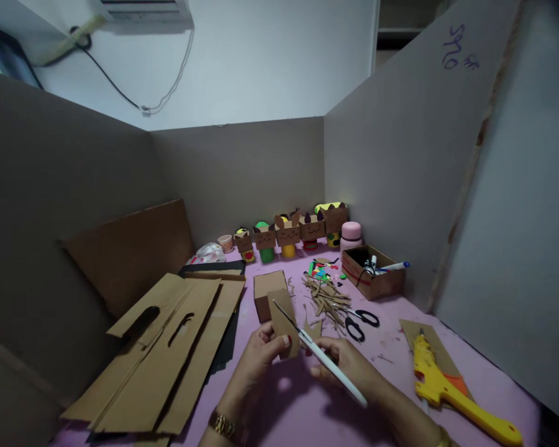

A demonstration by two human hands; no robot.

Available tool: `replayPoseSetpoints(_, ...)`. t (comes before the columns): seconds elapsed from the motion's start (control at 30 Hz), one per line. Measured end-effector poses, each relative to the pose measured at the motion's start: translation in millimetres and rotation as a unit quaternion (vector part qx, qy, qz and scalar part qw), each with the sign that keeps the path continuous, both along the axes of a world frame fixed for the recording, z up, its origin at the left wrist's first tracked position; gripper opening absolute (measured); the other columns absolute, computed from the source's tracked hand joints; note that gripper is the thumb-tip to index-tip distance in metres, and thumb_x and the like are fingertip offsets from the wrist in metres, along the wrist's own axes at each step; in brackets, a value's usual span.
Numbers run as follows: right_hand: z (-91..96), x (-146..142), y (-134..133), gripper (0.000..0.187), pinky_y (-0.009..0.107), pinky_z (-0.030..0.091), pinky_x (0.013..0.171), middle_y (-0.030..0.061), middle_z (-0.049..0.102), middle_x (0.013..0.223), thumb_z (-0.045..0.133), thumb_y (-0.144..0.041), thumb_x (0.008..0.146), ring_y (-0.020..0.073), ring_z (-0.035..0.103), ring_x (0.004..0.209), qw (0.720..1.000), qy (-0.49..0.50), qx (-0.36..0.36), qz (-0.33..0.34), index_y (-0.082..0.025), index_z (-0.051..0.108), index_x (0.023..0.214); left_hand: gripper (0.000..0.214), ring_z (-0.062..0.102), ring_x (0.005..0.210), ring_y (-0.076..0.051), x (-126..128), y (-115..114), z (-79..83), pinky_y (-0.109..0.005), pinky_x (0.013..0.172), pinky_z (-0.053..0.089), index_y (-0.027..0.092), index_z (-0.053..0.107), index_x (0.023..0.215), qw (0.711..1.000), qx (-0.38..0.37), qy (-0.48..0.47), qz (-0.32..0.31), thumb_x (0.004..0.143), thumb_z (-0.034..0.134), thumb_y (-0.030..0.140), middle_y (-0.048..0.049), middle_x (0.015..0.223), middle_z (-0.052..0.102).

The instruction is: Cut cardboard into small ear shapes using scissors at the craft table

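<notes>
My left hand [256,360] pinches a small brown cardboard piece [284,320] upright above the pink table. My right hand [349,366] grips a thin white-handled craft knife [328,366] whose tip rests against the cardboard piece near its upper left edge. Just behind the piece stands a small cardboard box [266,292]. Both hands are close together near the front middle of the table.
Flat cardboard sheets [168,354] lie at the left. Cardboard scraps [328,301], black scissors [361,323] and a yellow glue gun [447,391] lie at the right. An open box with markers [372,273] and a row of small cardboard figures [289,236] stand at the back by the partition walls.
</notes>
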State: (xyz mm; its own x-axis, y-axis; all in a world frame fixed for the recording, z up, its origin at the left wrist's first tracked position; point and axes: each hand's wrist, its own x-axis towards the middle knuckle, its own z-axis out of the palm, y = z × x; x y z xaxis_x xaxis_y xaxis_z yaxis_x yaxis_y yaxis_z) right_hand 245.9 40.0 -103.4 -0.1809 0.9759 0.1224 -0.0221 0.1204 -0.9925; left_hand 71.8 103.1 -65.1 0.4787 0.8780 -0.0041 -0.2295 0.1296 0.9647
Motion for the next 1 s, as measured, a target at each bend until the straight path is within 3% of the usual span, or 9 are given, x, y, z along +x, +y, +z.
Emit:
replayPoseSetpoints(0.17,7.1,9.6,-4.9,0.054,0.018,0.035,0.044,-0.0041,0.053,0.063,0.075,-0.047,0.066,0.0085,0.047,0.050,0.996,0.012,-0.053,0.076,-0.017,0.061,0.109,0.028,0.058,0.064,-0.014,-8.1,8.1,1.3,-0.022,0.060,0.042,0.014,0.072,0.083,0.998,0.022,-0.011,0.066,0.057,0.078,0.024,-0.0032,0.073,0.070)
replayPoseSetpoints(0.27,11.8,18.8,-6.8,0.046,0.016,0.031,0.041,-0.0053,0.051,0.060,0.081,-0.037,0.060,0.0060,0.043,0.048,0.994,0.015,-0.061,0.093,-0.015,0.066,0.098,0.032,0.060,0.074,-0.016,-16.0,14.4,2.3,-0.024,0.070,0.044,0.016,0.071,0.090,0.994,0.030,-0.023,0.107,0.060,0.076,0.026,-0.0042,0.083,0.072)
replayPoseSetpoints(0.37,12.7,26.2,-4.6,0.041,0.016,0.029,0.037,-0.0074,0.049,0.054,0.081,-0.035,0.059,0.0049,0.040,0.041,0.996,0.040,-0.053,0.063,-0.013,0.066,0.091,0.034,0.059,0.074,-0.016,-18.5,14.9,4.2,-0.024,0.070,0.044,0.015,0.071,0.092,0.993,0.036,-0.017,0.111,0.060,0.076,0.026,-0.0046,0.082,0.072)
replayPoseSetpoints(0.47,11.1,26.9,0.0,0.046,0.019,0.034,0.037,-0.0085,0.049,0.053,0.076,-0.042,0.065,0.0075,0.044,0.039,0.995,0.094,-0.030,-0.016,-0.016,0.060,0.100,0.031,0.055,0.064,-0.014,-13.7,8.2,7.6,-0.021,0.060,0.041,0.014,0.072,0.087,0.996,0.035,0.002,0.077,0.059,0.077,0.025,-0.0029,0.073,0.069)
replayPoseSetpoints(0.63,9.6,15.2,4.8,0.061,0.025,0.046,0.064,-0.0032,0.061,0.075,0.080,-0.039,0.062,0.0148,0.061,0.069,0.973,0.192,0.015,-0.126,-0.022,0.050,0.112,0.029,0.050,0.056,-0.013,2.6,-10.2,12.1,-0.022,0.052,0.036,0.010,0.073,0.076,0.998,0.010,0.040,-0.046,0.053,0.080,0.025,-0.0034,0.066,0.065)
replayPoseSetpoints(0.87,14.5,-2.8,-0.7,0.057,0.030,0.048,0.075,0.0002,0.066,0.089,0.082,-0.033,0.057,0.0197,0.063,0.083,0.952,0.268,0.002,-0.150,-0.023,0.054,0.105,0.027,0.050,0.056,-0.013,15.6,-17.9,-2.5,-0.022,0.053,0.035,0.010,0.071,0.078,0.986,-0.010,0.071,-0.153,0.055,0.077,0.024,-0.0021,0.064,0.063)
replayPoseSetpoints(1.0,19.7,-7.2,-3.9,0.058,0.029,0.049,0.069,0.0001,0.068,0.085,0.083,-0.028,0.052,0.0201,0.064,0.077,0.951,0.278,-0.003,-0.133,-0.022,0.055,0.102,0.028,0.051,0.056,-0.013,16.0,-16.9,-7.6,-0.022,0.053,0.035,0.010,0.071,0.083,0.982,-0.009,0.077,-0.174,0.057,0.074,0.021,-0.0031,0.068,0.064)
